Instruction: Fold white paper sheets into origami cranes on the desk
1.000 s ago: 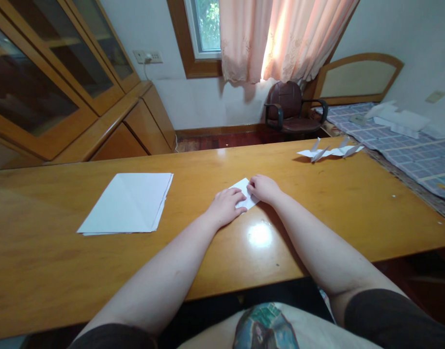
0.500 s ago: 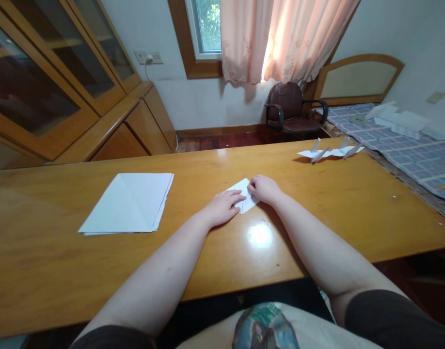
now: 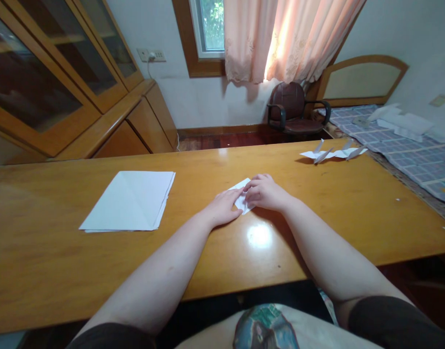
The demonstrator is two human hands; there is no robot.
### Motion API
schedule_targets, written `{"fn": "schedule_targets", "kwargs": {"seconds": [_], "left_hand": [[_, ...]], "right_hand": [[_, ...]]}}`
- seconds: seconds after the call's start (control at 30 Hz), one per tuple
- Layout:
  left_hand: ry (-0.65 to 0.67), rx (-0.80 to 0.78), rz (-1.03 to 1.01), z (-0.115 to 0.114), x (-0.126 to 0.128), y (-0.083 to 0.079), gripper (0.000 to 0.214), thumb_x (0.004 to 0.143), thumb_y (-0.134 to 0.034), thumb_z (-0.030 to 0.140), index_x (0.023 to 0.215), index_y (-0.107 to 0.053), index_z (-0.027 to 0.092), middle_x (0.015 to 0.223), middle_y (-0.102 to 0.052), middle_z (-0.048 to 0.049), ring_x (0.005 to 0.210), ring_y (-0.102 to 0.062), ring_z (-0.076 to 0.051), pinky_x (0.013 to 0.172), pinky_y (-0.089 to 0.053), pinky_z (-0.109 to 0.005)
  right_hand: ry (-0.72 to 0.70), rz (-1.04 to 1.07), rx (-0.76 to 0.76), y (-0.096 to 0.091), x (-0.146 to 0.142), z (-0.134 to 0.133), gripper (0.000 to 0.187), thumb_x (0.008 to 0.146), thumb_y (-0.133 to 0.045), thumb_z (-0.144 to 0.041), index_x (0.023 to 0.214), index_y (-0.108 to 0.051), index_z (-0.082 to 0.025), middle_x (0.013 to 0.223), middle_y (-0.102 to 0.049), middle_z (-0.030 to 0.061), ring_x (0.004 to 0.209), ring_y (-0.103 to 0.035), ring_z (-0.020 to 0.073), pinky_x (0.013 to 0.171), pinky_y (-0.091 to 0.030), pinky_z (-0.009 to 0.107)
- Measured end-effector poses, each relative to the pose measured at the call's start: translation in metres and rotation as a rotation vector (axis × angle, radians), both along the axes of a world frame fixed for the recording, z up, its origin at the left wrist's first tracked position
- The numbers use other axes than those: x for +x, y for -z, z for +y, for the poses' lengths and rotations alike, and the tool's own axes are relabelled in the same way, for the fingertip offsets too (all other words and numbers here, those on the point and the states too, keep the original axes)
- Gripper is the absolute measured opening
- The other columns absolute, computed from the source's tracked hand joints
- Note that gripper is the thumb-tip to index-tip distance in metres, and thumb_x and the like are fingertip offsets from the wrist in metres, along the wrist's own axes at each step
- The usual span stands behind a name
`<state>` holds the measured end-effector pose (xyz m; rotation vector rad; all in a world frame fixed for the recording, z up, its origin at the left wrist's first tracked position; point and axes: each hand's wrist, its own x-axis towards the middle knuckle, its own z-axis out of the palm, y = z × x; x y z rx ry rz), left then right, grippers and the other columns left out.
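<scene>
A small folded white paper (image 3: 241,185) lies on the wooden desk (image 3: 317,208) in front of me, mostly covered by my hands. My left hand (image 3: 223,206) lies flat on its left part with fingers stretched toward the right. My right hand (image 3: 266,192) presses on its right part with fingers curled down onto the fold. The fingertips of both hands meet over the paper.
A stack of white sheets (image 3: 130,200) lies on the desk to the left. Folded paper shapes (image 3: 331,153) sit at the far right of the desk. Behind stand a dark office chair (image 3: 294,109), wooden cabinets (image 3: 80,97) and a bed (image 3: 415,145).
My right hand has slid left over the paper and covers more of it. My left hand stays flat on the paper. The view has shifted slightly.
</scene>
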<state>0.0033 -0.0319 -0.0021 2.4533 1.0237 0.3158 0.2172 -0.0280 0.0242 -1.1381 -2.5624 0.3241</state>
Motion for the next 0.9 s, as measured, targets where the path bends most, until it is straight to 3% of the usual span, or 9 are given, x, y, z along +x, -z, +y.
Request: {"fn": "schedule_targets", "kwargs": {"seconds": [0.17,0.3,0.43,0.57,0.63,0.73,0.9], "left_hand": [[-0.042,-0.001,-0.007,0.000,-0.001,0.005,0.079,0.083,-0.054,0.047,0.148,-0.022,0.017,0.153,-0.028,-0.0108,0.138,-0.030,-0.026,0.113,-0.027,-0.041],[-0.014,-0.008,-0.022,0.002,-0.003,0.009,0.074,0.084,-0.054,0.042,0.148,-0.023,0.018,0.154,-0.026,-0.0103,0.139,-0.029,-0.023,0.114,-0.025,-0.039],[0.012,0.002,-0.055,0.004,-0.004,0.004,0.055,0.085,-0.053,0.028,0.138,-0.042,0.019,0.146,-0.042,-0.0084,0.134,-0.038,-0.021,0.112,-0.030,-0.037],[-0.032,0.029,0.001,-0.002,-0.002,-0.009,0.026,0.087,-0.048,0.023,0.106,-0.065,0.023,0.119,-0.064,-0.0052,0.115,-0.054,-0.021,0.101,-0.041,-0.038],[-0.062,0.072,0.049,-0.007,0.000,-0.014,0.021,0.088,-0.048,0.026,0.099,-0.066,0.023,0.105,-0.067,-0.0048,0.102,-0.060,-0.022,0.096,-0.044,-0.039],[-0.065,0.164,0.098,-0.011,0.003,-0.016,0.018,0.087,-0.052,0.030,0.097,-0.066,0.023,0.100,-0.068,-0.0052,0.097,-0.060,-0.022,0.099,-0.040,-0.042],[-0.087,0.207,0.146,-0.008,0.008,-0.010,0.023,0.091,-0.046,0.028,0.092,-0.068,0.022,0.096,-0.070,-0.0054,0.094,-0.062,-0.021,0.096,-0.041,-0.041]], "right_hand": [[-0.141,-0.126,-0.040,0.000,-0.016,-0.008,0.005,0.076,-0.070,-0.025,0.077,-0.075,-0.025,0.081,-0.071,0.0032,0.088,-0.053,0.0200,0.078,-0.029,0.034],[-0.151,-0.134,-0.068,0.002,-0.017,-0.009,0.007,0.077,-0.068,-0.026,0.079,-0.075,-0.026,0.081,-0.071,0.0026,0.088,-0.055,0.0196,0.081,-0.030,0.033],[-0.124,-0.122,-0.105,0.001,-0.018,-0.011,0.009,0.079,-0.066,-0.030,0.080,-0.074,-0.026,0.085,-0.072,0.0022,0.090,-0.057,0.0192,0.088,-0.030,0.033],[-0.021,-0.129,-0.096,0.004,-0.021,-0.010,0.012,0.082,-0.065,-0.032,0.082,-0.072,-0.023,0.087,-0.071,0.0036,0.087,-0.059,0.0182,0.086,-0.032,0.031],[0.048,-0.168,-0.058,0.006,-0.023,-0.009,0.016,0.084,-0.062,-0.032,0.085,-0.072,-0.020,0.088,-0.071,0.0060,0.086,-0.060,0.0187,0.084,-0.033,0.031],[0.118,-0.223,-0.044,0.007,-0.025,-0.007,0.020,0.087,-0.058,-0.034,0.086,-0.071,-0.018,0.088,-0.070,0.0081,0.086,-0.060,0.0196,0.081,-0.033,0.031],[0.116,-0.221,-0.070,0.007,-0.022,-0.005,0.021,0.087,-0.059,-0.036,0.087,-0.071,-0.020,0.088,-0.070,0.0066,0.086,-0.059,0.0195,0.078,-0.033,0.030]]}}
